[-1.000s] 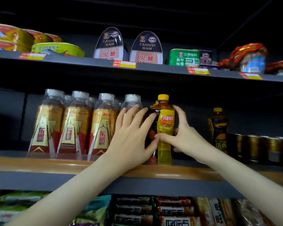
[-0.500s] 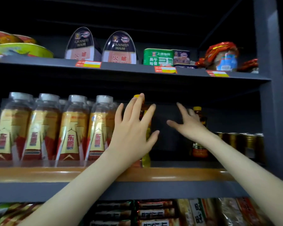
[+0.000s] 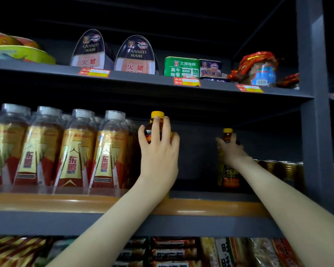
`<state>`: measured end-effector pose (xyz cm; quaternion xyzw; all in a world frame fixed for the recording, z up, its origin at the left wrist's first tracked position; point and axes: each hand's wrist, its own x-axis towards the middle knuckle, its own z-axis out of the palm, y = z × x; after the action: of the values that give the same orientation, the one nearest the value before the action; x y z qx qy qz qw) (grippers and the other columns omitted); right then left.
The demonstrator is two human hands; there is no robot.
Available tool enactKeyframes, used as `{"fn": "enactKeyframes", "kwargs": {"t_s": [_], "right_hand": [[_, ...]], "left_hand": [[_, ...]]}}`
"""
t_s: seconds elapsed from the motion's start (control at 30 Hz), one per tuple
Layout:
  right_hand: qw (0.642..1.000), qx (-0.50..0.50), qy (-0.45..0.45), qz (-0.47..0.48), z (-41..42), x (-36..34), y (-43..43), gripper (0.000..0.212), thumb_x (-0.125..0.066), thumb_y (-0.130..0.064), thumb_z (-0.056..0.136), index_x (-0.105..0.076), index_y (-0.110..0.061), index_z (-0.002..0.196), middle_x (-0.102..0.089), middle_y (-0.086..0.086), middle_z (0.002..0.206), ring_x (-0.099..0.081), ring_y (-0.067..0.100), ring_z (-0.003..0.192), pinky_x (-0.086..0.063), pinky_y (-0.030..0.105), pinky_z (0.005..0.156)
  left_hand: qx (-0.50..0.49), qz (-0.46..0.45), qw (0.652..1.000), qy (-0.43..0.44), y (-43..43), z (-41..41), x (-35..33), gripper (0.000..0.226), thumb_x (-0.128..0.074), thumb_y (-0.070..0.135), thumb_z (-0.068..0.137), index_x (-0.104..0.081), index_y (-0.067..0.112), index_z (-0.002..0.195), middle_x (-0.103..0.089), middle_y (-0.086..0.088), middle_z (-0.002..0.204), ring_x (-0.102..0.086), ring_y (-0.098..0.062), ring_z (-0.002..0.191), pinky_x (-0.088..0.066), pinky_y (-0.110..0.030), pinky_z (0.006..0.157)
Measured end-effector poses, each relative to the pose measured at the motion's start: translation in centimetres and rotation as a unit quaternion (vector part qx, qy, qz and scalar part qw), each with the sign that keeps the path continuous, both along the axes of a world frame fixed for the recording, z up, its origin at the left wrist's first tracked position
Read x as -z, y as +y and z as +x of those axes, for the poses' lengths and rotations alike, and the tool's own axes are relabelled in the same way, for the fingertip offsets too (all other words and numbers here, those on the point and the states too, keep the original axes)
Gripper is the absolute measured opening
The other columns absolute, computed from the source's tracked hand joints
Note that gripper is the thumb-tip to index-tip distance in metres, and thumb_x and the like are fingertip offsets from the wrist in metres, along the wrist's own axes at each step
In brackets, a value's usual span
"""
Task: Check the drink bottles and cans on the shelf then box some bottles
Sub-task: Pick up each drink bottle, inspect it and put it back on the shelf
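Your left hand [image 3: 158, 158] is wrapped round the neck of a yellow-capped bottle [image 3: 157, 115] standing at the middle of the shelf [image 3: 210, 225], right beside the clear-capped bottles [image 3: 75, 151]. Your right hand [image 3: 232, 151] curls round a second yellow-capped bottle [image 3: 228, 176], deeper in toward the right end, next to the cans [image 3: 285, 170].

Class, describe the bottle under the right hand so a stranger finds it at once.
On the orange-lipped middle shelf, look just left of the gold cans. The dark yellow-capped bottle there, gripped by the right hand, stands alone, well apart from its twin in the left hand.
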<state>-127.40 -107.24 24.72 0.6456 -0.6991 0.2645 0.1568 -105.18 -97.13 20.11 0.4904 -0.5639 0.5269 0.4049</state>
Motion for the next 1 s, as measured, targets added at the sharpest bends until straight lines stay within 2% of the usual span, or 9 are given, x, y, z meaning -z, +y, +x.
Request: {"fn": "enactKeyframes", "kwargs": {"t_s": [0.2, 0.37, 0.43, 0.5, 0.57, 0.67, 0.8, 0.9, 1.0], "right_hand": [[0.991, -0.107, 0.057, -0.053, 0.5, -0.1, 2.1, 0.077, -0.065, -0.014, 0.089, -0.023, -0.038, 0.149, 0.001, 0.003, 0.16, -0.033, 0.043, 0.133, -0.042, 0.047, 0.103], [0.964, -0.177, 0.151, -0.127, 0.4, 0.6, 5.2, 0.078, -0.063, -0.013, 0.09, -0.021, -0.043, 0.148, 0.003, 0.0, 0.16, -0.019, 0.036, 0.143, -0.038, 0.05, 0.107], [0.945, -0.197, 0.201, -0.167, 0.6, 1.0, 7.2, 0.08, -0.063, -0.011, 0.09, -0.02, -0.043, 0.149, 0.002, 0.003, 0.16, -0.015, 0.034, 0.145, -0.041, 0.054, 0.104], [0.914, -0.213, 0.263, -0.223, 0.9, 1.5, 9.4, 0.083, -0.065, -0.009, 0.087, -0.019, -0.042, 0.147, -0.005, 0.008, 0.159, -0.019, 0.038, 0.143, -0.05, 0.057, 0.092], [0.882, -0.233, 0.298, -0.281, 1.2, 2.0, 11.5, 0.079, -0.067, -0.008, 0.086, -0.025, -0.036, 0.145, -0.014, 0.014, 0.156, -0.024, 0.041, 0.14, -0.056, 0.055, 0.081], [0.838, -0.253, 0.334, -0.35, 1.2, 2.8, 14.3, 0.072, -0.067, -0.004, 0.088, -0.031, -0.03, 0.145, -0.017, 0.018, 0.154, -0.023, 0.042, 0.142, -0.059, 0.05, 0.077], [0.801, -0.262, 0.343, -0.415, 0.9, 3.6, 17.8, 0.061, -0.062, -0.003, 0.092, -0.034, -0.025, 0.142, -0.018, 0.018, 0.151, -0.024, 0.047, 0.141, -0.054, 0.052, 0.09], [0.792, -0.271, 0.335, -0.432, 1.0, 4.2, 20.7, 0.052, -0.052, -0.008, 0.099, -0.032, -0.026, 0.143, -0.017, 0.018, 0.149, -0.026, 0.047, 0.14, -0.05, 0.05, 0.097], [0.78, -0.308, 0.31, -0.448, 1.3, 5.7, 23.8, 0.049, -0.049, -0.015, 0.102, -0.024, -0.029, 0.142, -0.017, 0.017, 0.147, -0.027, 0.044, 0.139, -0.044, 0.046, 0.105]], "left_hand": [[0.055, 0.003, 0.998, -0.005, 0.1, 0.8, 0.0, 0.039, -0.077, 0.022, 0.061, -0.07, 0.011, 0.097, -0.052, -0.021, 0.135, -0.042, -0.044, 0.129, -0.032, -0.064, 0.101], [0.09, 0.009, 0.996, -0.009, 0.5, 1.3, 0.3, 0.039, -0.073, 0.018, 0.062, -0.068, 0.01, 0.1, -0.043, -0.024, 0.145, -0.034, -0.042, 0.136, -0.026, -0.067, 0.105], [0.101, 0.007, 0.995, -0.004, 1.0, 1.3, 0.2, 0.037, -0.071, 0.019, 0.065, -0.068, 0.009, 0.1, -0.04, -0.024, 0.146, -0.029, -0.042, 0.139, -0.021, -0.068, 0.106], [0.12, -0.001, 0.993, 0.003, 1.6, 1.1, 0.1, 0.036, -0.07, 0.023, 0.069, -0.067, 0.008, 0.102, -0.04, -0.024, 0.146, -0.026, -0.041, 0.14, -0.018, -0.067, 0.108], [0.153, -0.009, 0.988, 0.011, 2.2, 0.6, 0.3, 0.038, -0.068, 0.028, 0.074, -0.066, 0.008, 0.106, -0.039, -0.024, 0.147, -0.024, -0.041, 0.14, -0.018, -0.066, 0.109], [0.228, -0.01, 0.973, 0.029, 3.2, -0.9, 0.9, 0.048, -0.05, 0.038, 0.082, -0.063, 0.007, 0.116, -0.033, -0.025, 0.15, -0.021, -0.04, 0.142, -0.018, -0.062, 0.112], [0.402, 0.027, 0.913, 0.061, 5.9, -3.1, 1.6, 0.069, -0.048, 0.044, 0.086, -0.042, 0.0, 0.138, -0.029, -0.021, 0.153, -0.02, -0.035, 0.144, -0.02, -0.054, 0.117], [0.576, 0.095, 0.808, 0.078, 8.5, -4.0, 1.9, 0.074, -0.06, 0.039, 0.087, -0.027, 0.008, 0.145, -0.032, 0.0, 0.147, -0.031, -0.022, 0.14, -0.033, -0.042, 0.113], [0.674, 0.135, 0.721, 0.092, 11.4, -4.5, 2.5, 0.074, -0.066, 0.033, 0.084, -0.021, 0.021, 0.142, -0.039, 0.02, 0.13, -0.049, -0.003, 0.123, -0.045, -0.019, 0.097]]}}
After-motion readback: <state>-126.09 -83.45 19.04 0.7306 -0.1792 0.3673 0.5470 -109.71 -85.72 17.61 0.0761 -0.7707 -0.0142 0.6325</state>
